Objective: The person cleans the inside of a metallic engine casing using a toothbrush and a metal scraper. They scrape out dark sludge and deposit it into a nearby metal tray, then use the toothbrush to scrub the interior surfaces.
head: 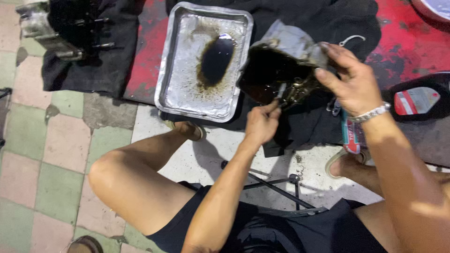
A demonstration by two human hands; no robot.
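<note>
One metal tray [187, 93] holds dark oil [216, 61]; right hand [351, 79] tilts oily cover [281, 65].

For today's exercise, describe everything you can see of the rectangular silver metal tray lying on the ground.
The rectangular silver metal tray is shallow, with rounded corners and a raised, rolled rim. It looks like thin aluminium, dulled and smeared. It lies flat, slightly askew, partly on a black cloth and partly over the red mat and the pale floor. A dark oval pool of oil sits towards its upper right, ringed by brown stains and specks. Neither hand touches it; the oily grey metal part is held beside its right edge.
</note>
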